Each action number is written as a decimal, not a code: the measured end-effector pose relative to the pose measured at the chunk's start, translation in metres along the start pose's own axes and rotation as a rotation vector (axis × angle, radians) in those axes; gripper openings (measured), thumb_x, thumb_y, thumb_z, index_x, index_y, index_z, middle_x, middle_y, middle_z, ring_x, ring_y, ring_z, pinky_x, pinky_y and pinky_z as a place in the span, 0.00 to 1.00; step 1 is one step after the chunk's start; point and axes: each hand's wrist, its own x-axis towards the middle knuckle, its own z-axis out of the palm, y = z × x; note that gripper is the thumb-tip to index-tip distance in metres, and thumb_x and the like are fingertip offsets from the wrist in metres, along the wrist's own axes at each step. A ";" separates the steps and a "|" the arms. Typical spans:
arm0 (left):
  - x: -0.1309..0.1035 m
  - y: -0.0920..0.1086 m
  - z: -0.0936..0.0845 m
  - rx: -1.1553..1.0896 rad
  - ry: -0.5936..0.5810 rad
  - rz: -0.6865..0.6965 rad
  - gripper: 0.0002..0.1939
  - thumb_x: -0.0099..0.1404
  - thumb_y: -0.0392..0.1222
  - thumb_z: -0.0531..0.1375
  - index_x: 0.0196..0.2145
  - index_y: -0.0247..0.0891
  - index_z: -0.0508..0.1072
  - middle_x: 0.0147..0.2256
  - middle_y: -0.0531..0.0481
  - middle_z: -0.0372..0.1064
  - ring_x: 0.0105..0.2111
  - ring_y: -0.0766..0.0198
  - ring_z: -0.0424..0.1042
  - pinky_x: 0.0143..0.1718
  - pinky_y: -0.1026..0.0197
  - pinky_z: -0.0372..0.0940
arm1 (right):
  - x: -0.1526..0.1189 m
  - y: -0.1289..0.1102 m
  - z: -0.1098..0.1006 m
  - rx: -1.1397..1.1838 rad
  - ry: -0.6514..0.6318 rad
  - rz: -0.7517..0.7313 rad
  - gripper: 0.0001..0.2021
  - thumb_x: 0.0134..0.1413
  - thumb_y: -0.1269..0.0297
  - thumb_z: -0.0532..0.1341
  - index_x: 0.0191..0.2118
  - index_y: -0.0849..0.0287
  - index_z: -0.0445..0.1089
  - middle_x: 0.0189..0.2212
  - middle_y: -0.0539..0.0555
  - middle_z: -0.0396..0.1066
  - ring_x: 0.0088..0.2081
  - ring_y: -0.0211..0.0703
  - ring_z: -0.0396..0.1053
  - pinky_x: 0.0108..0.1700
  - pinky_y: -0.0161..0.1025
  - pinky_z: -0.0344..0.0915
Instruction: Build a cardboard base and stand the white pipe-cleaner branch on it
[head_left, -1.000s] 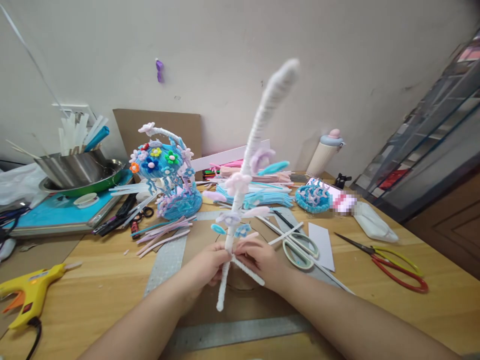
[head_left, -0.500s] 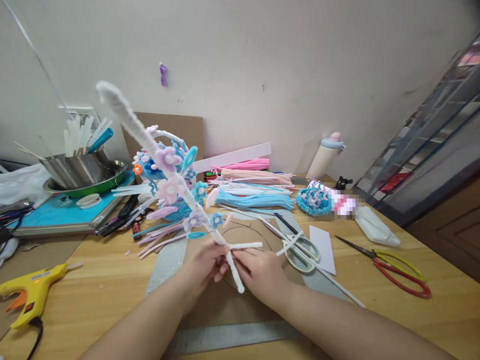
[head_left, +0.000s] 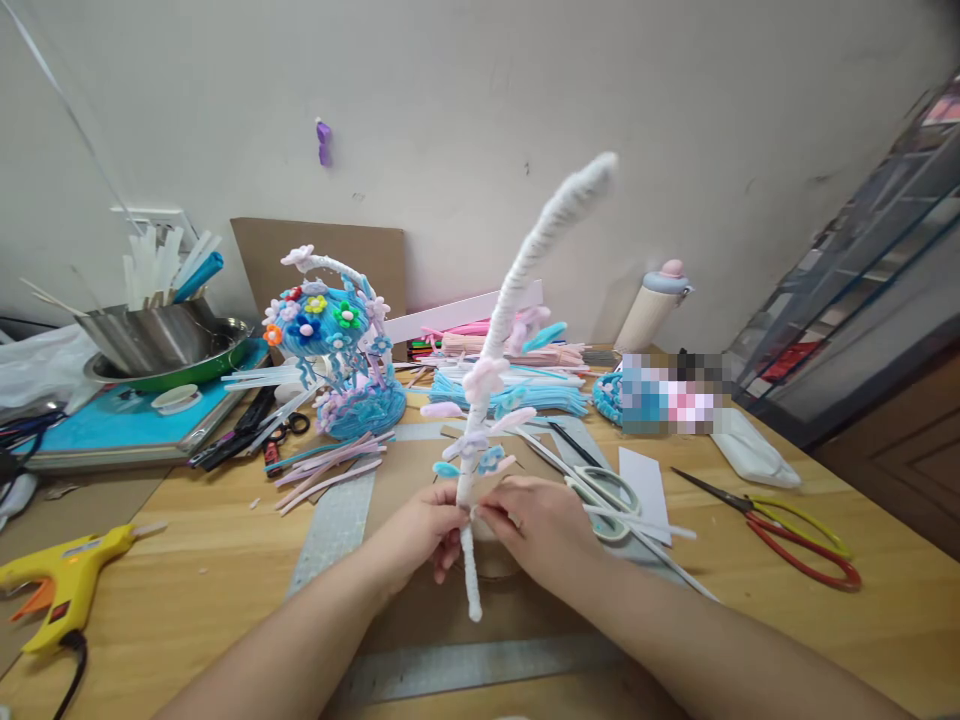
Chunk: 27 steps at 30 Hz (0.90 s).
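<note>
A curved, white fuzzy-wrapped stem [head_left: 517, 285] rises in front of me, its thick top bending to the right. Pink, lilac and blue pipe-cleaner flowers [head_left: 484, 380] and small leaves sit along its middle. My left hand [head_left: 427, 530] is closed round the lower stem, whose bare end sticks out below the fingers. Close against the stem, my right hand [head_left: 544, 525] is pinched on a thin white pipe cleaner; a white length [head_left: 652, 525] shows on that hand's far side. Beneath both hands lies brown cardboard [head_left: 405, 620] on a grey cutting mat [head_left: 319, 550].
A finished-looking blue flowered ornament [head_left: 322, 320] stands behind at left. Bundled pipe cleaners [head_left: 510, 390] lie at the back. Pale-handled scissors [head_left: 619, 500] and red-and-yellow scissors [head_left: 802, 540] are at right. A yellow glue gun [head_left: 71, 585] rests at left, below a metal bowl [head_left: 154, 335].
The stem has swung from leaning left to nearly upright, its top now curving right. It has also turned, and the short white branch at the right hand no longer shows.
</note>
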 end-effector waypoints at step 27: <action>-0.001 0.006 -0.014 -0.169 -0.016 0.063 0.11 0.54 0.43 0.62 0.25 0.35 0.64 0.15 0.59 0.56 0.12 0.76 0.53 0.09 0.74 0.52 | -0.008 -0.003 0.022 0.135 -0.052 -0.018 0.09 0.56 0.70 0.55 0.34 0.55 0.73 0.30 0.52 0.75 0.33 0.41 0.70 0.36 0.36 0.58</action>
